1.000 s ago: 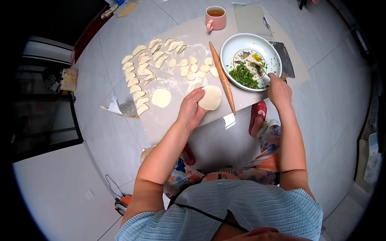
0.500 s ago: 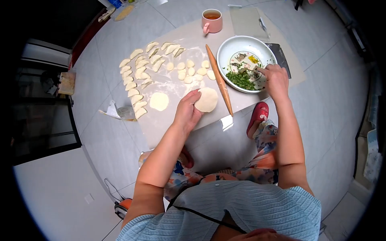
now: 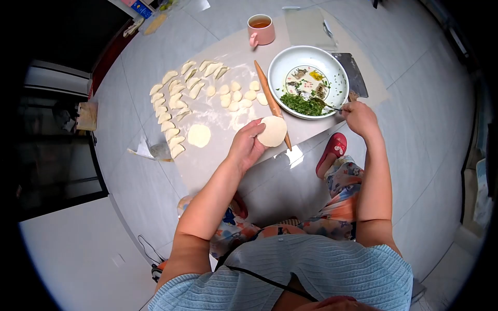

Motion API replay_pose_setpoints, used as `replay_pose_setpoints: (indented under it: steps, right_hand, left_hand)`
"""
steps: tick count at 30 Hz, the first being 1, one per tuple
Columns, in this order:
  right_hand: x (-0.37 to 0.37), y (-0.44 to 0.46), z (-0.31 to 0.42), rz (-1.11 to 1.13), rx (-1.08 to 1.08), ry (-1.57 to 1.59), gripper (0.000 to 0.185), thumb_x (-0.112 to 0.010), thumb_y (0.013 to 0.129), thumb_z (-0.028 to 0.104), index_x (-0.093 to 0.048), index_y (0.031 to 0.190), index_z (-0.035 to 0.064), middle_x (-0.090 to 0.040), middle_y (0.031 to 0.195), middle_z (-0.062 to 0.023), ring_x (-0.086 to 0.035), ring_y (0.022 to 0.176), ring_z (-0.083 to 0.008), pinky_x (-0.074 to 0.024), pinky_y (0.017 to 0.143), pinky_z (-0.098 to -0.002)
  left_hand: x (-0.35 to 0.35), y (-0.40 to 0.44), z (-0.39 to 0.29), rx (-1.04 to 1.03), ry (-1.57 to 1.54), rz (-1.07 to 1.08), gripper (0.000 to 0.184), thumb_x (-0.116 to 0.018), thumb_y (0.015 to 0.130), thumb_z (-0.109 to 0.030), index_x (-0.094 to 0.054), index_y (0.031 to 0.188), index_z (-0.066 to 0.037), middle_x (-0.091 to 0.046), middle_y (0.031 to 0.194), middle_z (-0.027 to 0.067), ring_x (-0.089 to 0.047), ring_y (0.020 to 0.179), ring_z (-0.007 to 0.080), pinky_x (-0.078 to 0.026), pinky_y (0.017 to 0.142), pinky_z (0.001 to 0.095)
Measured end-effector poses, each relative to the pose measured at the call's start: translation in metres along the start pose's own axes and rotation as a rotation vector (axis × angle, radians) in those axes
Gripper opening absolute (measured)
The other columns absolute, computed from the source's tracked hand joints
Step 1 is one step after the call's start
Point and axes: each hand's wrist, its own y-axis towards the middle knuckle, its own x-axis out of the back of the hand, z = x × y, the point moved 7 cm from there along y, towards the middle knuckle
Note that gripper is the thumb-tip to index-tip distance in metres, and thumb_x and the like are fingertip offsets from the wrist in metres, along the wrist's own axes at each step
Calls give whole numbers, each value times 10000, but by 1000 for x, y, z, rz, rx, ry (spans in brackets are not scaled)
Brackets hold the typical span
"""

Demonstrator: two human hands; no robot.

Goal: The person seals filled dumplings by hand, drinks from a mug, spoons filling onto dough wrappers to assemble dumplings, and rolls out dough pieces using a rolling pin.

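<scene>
A round dumpling wrapper (image 3: 272, 131) lies across the fingers of my left hand (image 3: 246, 145), with my thumb on its edge. My right hand (image 3: 360, 119) is closed around the handle of a spoon (image 3: 328, 105), whose head rests at the chopped green filling (image 3: 301, 104). That filling sits in the near part of a white bowl (image 3: 340, 78), with some brown and yellow bits farther back. A wooden rolling pin (image 3: 268, 90) lies beside the bowl, its near end by the wrapper. Another flat wrapper (image 3: 199, 136) lies on the floured board to the left.
Folded dumplings (image 3: 166, 117) stand in rows at the board's left. Several small dough pieces (image 3: 237, 96) lie mid-board (image 3: 207, 166). A pink mug (image 3: 262, 33) of brown liquid stands at the back. A dark flat blade (image 3: 353, 72) lies right of the bowl, and a clear sheet (image 3: 306, 28) behind it.
My right hand has drawn the spoon back toward the bowl's near right side and lowered slightly. The left hand still holds the wrapper, now slightly farther right. The view has shifted a little.
</scene>
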Motion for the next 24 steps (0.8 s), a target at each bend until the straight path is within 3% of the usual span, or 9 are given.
replay_pose_setpoints:
  steps: [3,5,6,8,12,14,20,24]
  right_hand:
    - [-25,13,-14,147,-4,143,218,-587,832,175,-738,964,90,-704,955,-147,-669,893,-313,-511,800,-407]
    - [-46,18,-24,276,-35,502,192,-603,832,138,-719,910,6,-710,850,-144,-662,797,-258,-507,747,-371]
    - [-43,16,-21,272,-33,505,192,-603,832,138,-719,910,6,-710,850,-144,-662,797,-258,-507,747,-371]
    - [-41,9,-17,310,-114,755,149,-593,838,80,-688,809,-32,-650,689,-89,-578,641,-166,-465,609,-304]
    - [-34,4,-15,388,-115,913,155,-556,871,60,-670,788,-5,-560,600,-19,-473,541,-97,-373,504,-242]
    - [-30,0,-10,383,-100,1024,152,-542,899,69,-670,859,-3,-535,580,0,-431,498,-78,-311,464,-227]
    - [-33,-6,3,341,-58,1098,184,-510,935,79,-665,992,-1,-532,617,18,-438,553,-72,-338,517,-230]
    - [-28,-7,12,275,64,1030,202,-499,958,98,-663,1057,35,-511,656,56,-438,581,-49,-342,544,-210]
  left_hand:
    - [-7,5,6,18,2,45,391,-455,957,-31,-396,1319,104,-536,1276,231,-571,1167,324,-482,1010,441]
    - [-12,10,8,21,1,72,413,-454,953,-31,-384,1335,109,-527,1288,237,-562,1176,329,-479,1014,431]
    - [-15,12,9,26,-4,89,422,-440,948,-11,-362,1344,114,-510,1301,247,-558,1181,342,-472,1021,451]
    - [-21,16,8,29,-4,110,433,-426,944,9,-340,1353,120,-493,1313,258,-553,1186,355,-464,1027,471]
    - [-30,30,7,60,12,150,456,-397,923,42,-308,1359,137,-470,1323,279,-544,1196,377,-461,1030,483]
    - [-33,38,6,74,16,171,463,-387,915,52,-299,1361,140,-462,1327,285,-541,1199,383,-461,1029,487]
    - [-52,64,3,66,55,148,435,-348,914,51,-319,1339,134,-435,1354,285,-516,1228,387,-442,1050,490]
    - [-83,68,0,85,-24,237,477,-356,915,14,-273,1363,156,-379,1410,293,-432,1301,396,-370,1111,485]
